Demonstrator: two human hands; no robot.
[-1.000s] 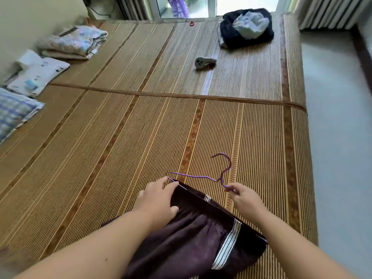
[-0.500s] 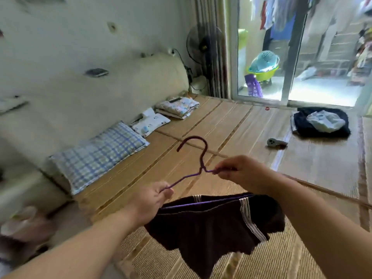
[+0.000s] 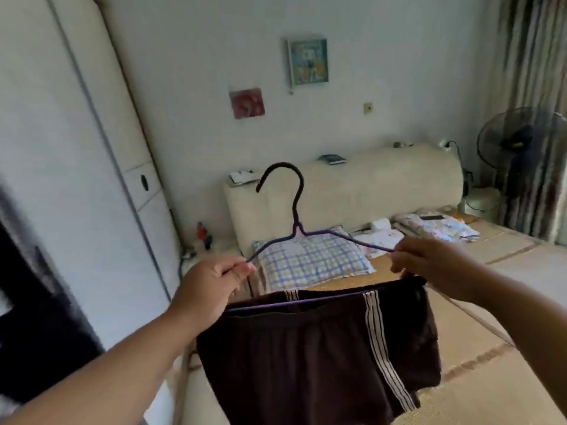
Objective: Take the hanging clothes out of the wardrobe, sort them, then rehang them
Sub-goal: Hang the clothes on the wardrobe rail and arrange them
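Purple hanger (image 3: 296, 228) upright, hook up, bar level, carrying dark shorts (image 3: 319, 348).

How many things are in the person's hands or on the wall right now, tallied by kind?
Hangers: 1, the purple wire hanger, gripped at its two ends by the left hand and right hand
Garments: 1, the dark striped shorts draped over its bar
Wall pictures: 2, the framed picture and the small red picture
Total: 4

A checked pillow (image 3: 310, 259) lies below the headboard (image 3: 368, 185), fan (image 3: 518, 142) beside it.
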